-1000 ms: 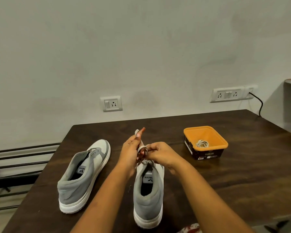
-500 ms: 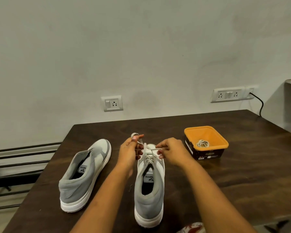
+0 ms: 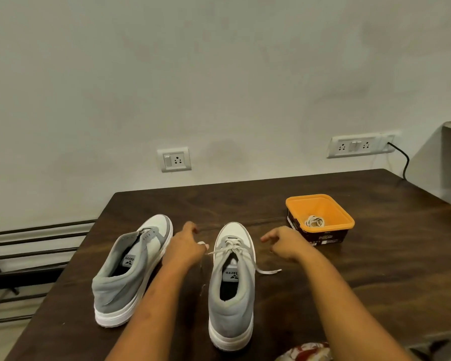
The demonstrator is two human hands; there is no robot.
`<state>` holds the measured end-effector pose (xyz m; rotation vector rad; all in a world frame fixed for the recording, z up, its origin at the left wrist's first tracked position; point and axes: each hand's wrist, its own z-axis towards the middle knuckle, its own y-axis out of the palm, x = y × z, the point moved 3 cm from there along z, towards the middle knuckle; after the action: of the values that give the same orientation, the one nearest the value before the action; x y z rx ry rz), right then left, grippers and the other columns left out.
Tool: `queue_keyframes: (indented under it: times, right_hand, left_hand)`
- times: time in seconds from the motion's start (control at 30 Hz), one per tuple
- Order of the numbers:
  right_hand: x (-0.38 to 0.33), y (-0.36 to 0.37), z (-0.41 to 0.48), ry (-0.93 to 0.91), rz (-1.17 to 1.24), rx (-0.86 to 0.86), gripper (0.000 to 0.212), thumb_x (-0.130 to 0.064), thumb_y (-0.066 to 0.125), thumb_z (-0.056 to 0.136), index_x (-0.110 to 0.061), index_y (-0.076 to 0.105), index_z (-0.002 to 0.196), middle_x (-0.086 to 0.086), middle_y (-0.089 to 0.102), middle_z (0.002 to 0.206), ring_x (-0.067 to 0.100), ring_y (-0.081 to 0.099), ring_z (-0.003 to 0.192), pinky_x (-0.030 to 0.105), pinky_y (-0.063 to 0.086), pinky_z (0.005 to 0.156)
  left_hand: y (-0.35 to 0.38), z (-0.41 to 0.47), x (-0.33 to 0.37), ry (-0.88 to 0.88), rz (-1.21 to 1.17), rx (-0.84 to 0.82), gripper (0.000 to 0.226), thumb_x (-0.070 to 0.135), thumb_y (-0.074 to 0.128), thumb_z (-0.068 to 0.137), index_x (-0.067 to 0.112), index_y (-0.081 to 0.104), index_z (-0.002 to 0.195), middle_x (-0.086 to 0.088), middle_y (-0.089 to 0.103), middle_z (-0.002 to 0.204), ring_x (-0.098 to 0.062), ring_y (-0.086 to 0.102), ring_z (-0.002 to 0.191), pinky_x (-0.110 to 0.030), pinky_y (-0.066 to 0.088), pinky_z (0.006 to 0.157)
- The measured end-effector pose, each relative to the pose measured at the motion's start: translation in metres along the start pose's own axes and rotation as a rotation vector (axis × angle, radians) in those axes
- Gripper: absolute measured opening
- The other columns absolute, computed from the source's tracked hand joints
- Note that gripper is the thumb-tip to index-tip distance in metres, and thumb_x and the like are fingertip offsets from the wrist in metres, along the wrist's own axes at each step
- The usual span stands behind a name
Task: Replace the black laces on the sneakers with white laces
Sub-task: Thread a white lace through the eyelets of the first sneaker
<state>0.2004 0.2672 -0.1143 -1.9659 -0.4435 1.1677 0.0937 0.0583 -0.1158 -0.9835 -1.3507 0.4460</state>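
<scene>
The right sneaker (image 3: 231, 316) carries its white lace (image 3: 232, 247). The left hand (image 3: 185, 247) pinches one end, while the right hand (image 3: 287, 244) hangs with fingers slack and empty. The left sneaker (image 3: 125, 277) has no lace yet.

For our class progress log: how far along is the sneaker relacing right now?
Done: the middle grey-and-white sneaker carries a white lace, threaded, ends loose. In hand: the left hand seems to pinch one end; the right hand is open. Left: the other grey-and-white sneaker is laceless; a coiled white lace waits in the orange plastic tub.
</scene>
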Motion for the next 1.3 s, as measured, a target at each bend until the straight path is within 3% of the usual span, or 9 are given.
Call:
queue_keyframes:
  times: [0.17,0.4,0.47,0.6,0.7,0.9,1.07,1.17,1.3]
  right_hand:
    - [-0.031,0.018,-0.002,-0.154,0.067,-0.062,0.014,-0.018,0.068,0.087,-0.017,0.075,0.099,0.002,0.071,0.105,0.009,0.060,0.094,0.021,0.043,0.077]
    - [-0.039,0.022,-0.001,-0.153,0.015,-0.025,0.007,-0.019,0.069,0.086,-0.016,0.076,0.087,0.001,0.072,0.095,0.011,0.063,0.090,0.029,0.053,0.082]
    - [-0.037,0.021,0.000,-0.147,-0.010,-0.007,0.008,-0.020,0.068,0.087,-0.020,0.076,0.084,-0.002,0.073,0.089,0.009,0.064,0.087,0.031,0.054,0.084]
    - [-0.035,0.019,0.001,-0.122,-0.027,0.005,0.014,-0.024,0.069,0.087,-0.023,0.074,0.074,-0.007,0.072,0.084,0.008,0.065,0.088,0.035,0.054,0.086]
    - [-0.036,0.020,-0.001,-0.136,0.003,0.023,0.016,-0.022,0.068,0.087,-0.023,0.073,0.072,-0.007,0.071,0.082,0.008,0.064,0.085,0.033,0.055,0.083]
    - [-0.043,0.024,-0.002,-0.170,0.032,0.024,0.022,-0.020,0.070,0.086,-0.025,0.066,0.065,-0.007,0.068,0.075,0.007,0.062,0.074,0.031,0.056,0.079]
    - [-0.042,0.024,-0.001,-0.162,0.017,0.026,0.026,-0.021,0.070,0.086,-0.028,0.064,0.062,-0.006,0.070,0.080,0.010,0.066,0.082,0.033,0.056,0.082]
    - [-0.039,0.019,-0.002,-0.149,0.001,0.008,0.022,-0.022,0.069,0.087,-0.027,0.066,0.065,-0.007,0.072,0.082,0.010,0.066,0.085,0.036,0.055,0.086]
    - [-0.034,0.017,-0.003,-0.145,0.006,-0.035,0.020,-0.022,0.066,0.088,-0.025,0.068,0.069,-0.007,0.072,0.080,0.010,0.066,0.087,0.038,0.054,0.089]
  left_hand:
    - [0.018,-0.003,0.024,0.289,-0.006,-0.133,0.021,0.017,0.061,0.088,0.020,0.068,0.107,-0.003,0.059,0.115,-0.017,0.057,0.100,-0.024,0.043,0.089]
    - [0.022,-0.001,0.019,0.278,-0.007,-0.230,0.010,0.010,0.060,0.089,0.018,0.066,0.088,0.002,0.060,0.081,-0.010,0.054,0.073,-0.019,0.044,0.062]
    - [0.018,-0.001,0.017,0.283,0.041,-0.215,0.015,0.009,0.059,0.088,0.021,0.065,0.083,0.003,0.062,0.080,-0.011,0.057,0.074,-0.020,0.048,0.064]
    - [0.011,0.003,0.011,0.279,0.197,-0.158,0.013,0.012,0.051,0.090,0.022,0.059,0.085,-0.005,0.065,0.102,-0.022,0.058,0.095,-0.032,0.046,0.083]
    - [0.015,-0.001,0.014,0.304,0.124,-0.219,0.012,0.015,0.052,0.093,0.012,0.062,0.097,-0.008,0.061,0.108,-0.023,0.056,0.100,-0.028,0.042,0.085]
    - [0.023,-0.004,0.020,0.320,0.028,-0.276,0.010,0.018,0.054,0.094,0.014,0.062,0.097,-0.006,0.061,0.096,-0.012,0.050,0.083,-0.020,0.036,0.071]
    - [0.024,-0.006,0.024,0.342,0.187,-0.312,0.022,0.019,0.044,0.098,0.005,0.057,0.108,-0.013,0.056,0.115,-0.026,0.051,0.107,-0.026,0.037,0.083]
    - [0.021,-0.005,0.020,0.344,0.200,-0.314,0.012,0.016,0.040,0.099,0.014,0.051,0.093,-0.012,0.060,0.110,-0.026,0.054,0.101,-0.030,0.039,0.082]
    - [0.013,-0.005,0.018,0.345,0.145,-0.267,0.021,0.010,0.037,0.096,0.021,0.042,0.079,-0.002,0.062,0.089,-0.023,0.058,0.085,-0.027,0.044,0.071]
